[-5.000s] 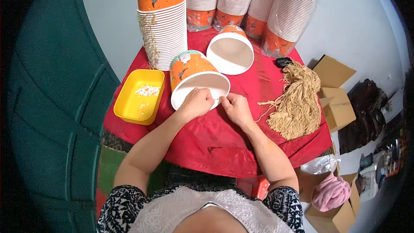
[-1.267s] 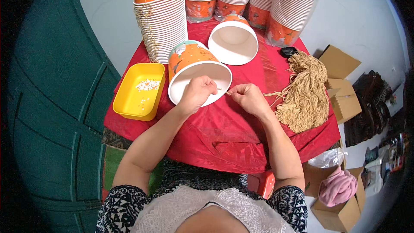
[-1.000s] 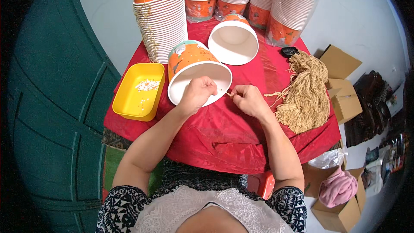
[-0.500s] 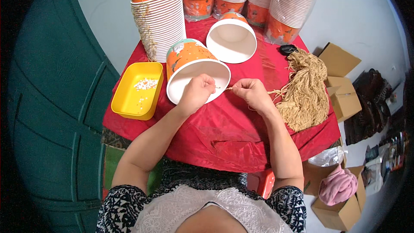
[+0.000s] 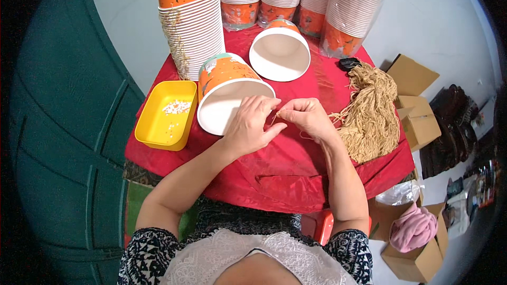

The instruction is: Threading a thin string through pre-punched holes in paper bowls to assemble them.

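A thin piece of tan string [image 5: 277, 117] is pinched between both hands just above the red tablecloth [image 5: 296, 174], right at the rim of a paper bucket [image 5: 229, 95] that lies on its side with its white mouth facing the person. The left hand [image 5: 251, 126] rests against that rim, its fingers curled and thumb and forefinger closed on the string. The right hand [image 5: 309, 119] meets it fingertip to fingertip, also pinched shut on the string. A bundle of the same tan string [image 5: 369, 111] lies just right of the right hand. A second bucket [image 5: 280, 53] lies on its side behind the first. To the left sits a yellow tray [image 5: 163, 116] holding small white bits. Tall stacks of buckets [image 5: 193, 16] stand along the far edge. Cardboard boxes [image 5: 417, 100] stand on the floor to the right.
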The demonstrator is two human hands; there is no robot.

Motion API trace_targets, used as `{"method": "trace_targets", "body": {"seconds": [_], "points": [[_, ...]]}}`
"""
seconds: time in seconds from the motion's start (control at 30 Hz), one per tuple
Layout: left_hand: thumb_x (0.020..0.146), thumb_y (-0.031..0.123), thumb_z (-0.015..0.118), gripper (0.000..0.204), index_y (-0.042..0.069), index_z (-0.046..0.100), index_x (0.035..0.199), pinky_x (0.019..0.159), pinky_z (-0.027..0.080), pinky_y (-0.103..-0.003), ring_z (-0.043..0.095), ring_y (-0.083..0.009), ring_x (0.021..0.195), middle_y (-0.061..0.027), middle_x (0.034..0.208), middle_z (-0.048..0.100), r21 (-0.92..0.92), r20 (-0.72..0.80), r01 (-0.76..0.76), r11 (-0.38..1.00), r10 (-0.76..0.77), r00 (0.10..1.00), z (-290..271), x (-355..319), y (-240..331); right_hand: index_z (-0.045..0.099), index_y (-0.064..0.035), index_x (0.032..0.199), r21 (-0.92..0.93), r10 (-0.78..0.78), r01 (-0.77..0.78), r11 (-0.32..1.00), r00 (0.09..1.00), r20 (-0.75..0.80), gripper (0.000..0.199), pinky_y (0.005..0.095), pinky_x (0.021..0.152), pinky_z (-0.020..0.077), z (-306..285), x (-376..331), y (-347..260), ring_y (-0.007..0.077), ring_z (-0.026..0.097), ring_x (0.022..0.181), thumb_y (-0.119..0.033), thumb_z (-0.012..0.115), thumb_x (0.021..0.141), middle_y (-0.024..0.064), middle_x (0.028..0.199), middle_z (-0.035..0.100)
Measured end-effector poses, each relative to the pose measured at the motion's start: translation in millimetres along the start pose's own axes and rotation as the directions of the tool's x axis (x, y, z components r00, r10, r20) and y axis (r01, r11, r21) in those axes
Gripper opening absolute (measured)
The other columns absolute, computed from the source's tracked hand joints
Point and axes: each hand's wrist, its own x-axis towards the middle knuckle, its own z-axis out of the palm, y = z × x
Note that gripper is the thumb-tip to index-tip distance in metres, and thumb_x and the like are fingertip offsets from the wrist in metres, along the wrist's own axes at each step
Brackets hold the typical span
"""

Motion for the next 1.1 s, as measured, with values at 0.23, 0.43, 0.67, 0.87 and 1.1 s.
{"method": "trace_targets", "body": {"seconds": [0.23, 0.43, 0.67, 0.87, 1.1], "points": [[0.079, 0.001, 0.072, 0.015, 0.002, 0.062, 0.09, 0.069, 0.049, -0.04, 0.062, -0.0313, 0.074, -0.0124, 0.077, 0.062, -0.174, -0.025, -0.034, 0.984, 0.03, 0.999, 4, -2, -6, 0.072, 0.0002, 0.087, 0.021, 0.044, -0.046, 0.999, 0.994, 0.102, 0.012, 0.0191, 0.056, 0.0399, -1, -4, -5, 0.0029, 0.051, 0.063, -0.01, 0.067, 0.091, -0.0039, 0.074, 0.064], [0.078, -0.002, 0.069, 0.01, 0.002, 0.06, 0.081, 0.065, 0.048, -0.041, 0.062, -0.032, 0.069, -0.013, 0.072, 0.061, -0.15, -0.024, 0.019, 0.988, -0.023, 0.999, 1, 1, 1, 0.072, 0.0002, 0.086, -0.024, -0.014, 0.016, 1.0, 0.997, 0.078, 0.013, 0.0216, 0.058, 0.0426, -5, -1, 0, 0.0037, 0.052, 0.066, -0.009, 0.065, 0.091, -0.003, 0.074, 0.064], [0.076, -0.001, 0.066, 0.009, 0.002, 0.058, 0.078, 0.063, 0.048, -0.041, 0.061, -0.0322, 0.068, -0.0131, 0.07, 0.06, -0.086, -0.021, 0.115, 0.99, -0.118, 0.993, -1, 0, -1, 0.071, 0.0001, 0.084, -0.105, -0.02, 0.013, 0.994, 0.998, -0.068, 0.011, 0.0231, 0.06, 0.044, -14, 4, 10, 0.0049, 0.053, 0.066, -0.008, 0.066, 0.09, -0.0028, 0.073, 0.065], [0.076, -0.001, 0.065, 0.01, 0.003, 0.056, 0.077, 0.06, 0.048, -0.041, 0.061, -0.0311, 0.065, -0.0128, 0.068, 0.059, -0.085, -0.055, 0.194, 0.977, -0.199, 0.978, 2, -4, -7, 0.07, -0.0005, 0.083, -0.18, -0.011, -0.019, 0.984, 0.987, -0.162, 0.011, 0.024, 0.058, 0.0422, -18, 6, 12, 0.0045, 0.051, 0.064, -0.008, 0.066, 0.089, -0.0043, 0.07, 0.062], [0.076, -0.001, 0.065, 0.01, 0.003, 0.056, 0.076, 0.06, 0.048, -0.041, 0.061, -0.0313, 0.064, -0.0126, 0.067, 0.059, -0.072, -0.062, 0.217, 0.973, -0.222, 0.973, 3, -4, -8, 0.069, -0.0017, 0.082, -0.274, -0.023, -0.028, 0.961, 0.983, -0.18, 0.013, 0.0223, 0.057, 0.0368, -21, 9, 17, 0.0024, 0.045, 0.063, -0.008, 0.063, 0.091, -0.0076, 0.07, 0.058]]}}
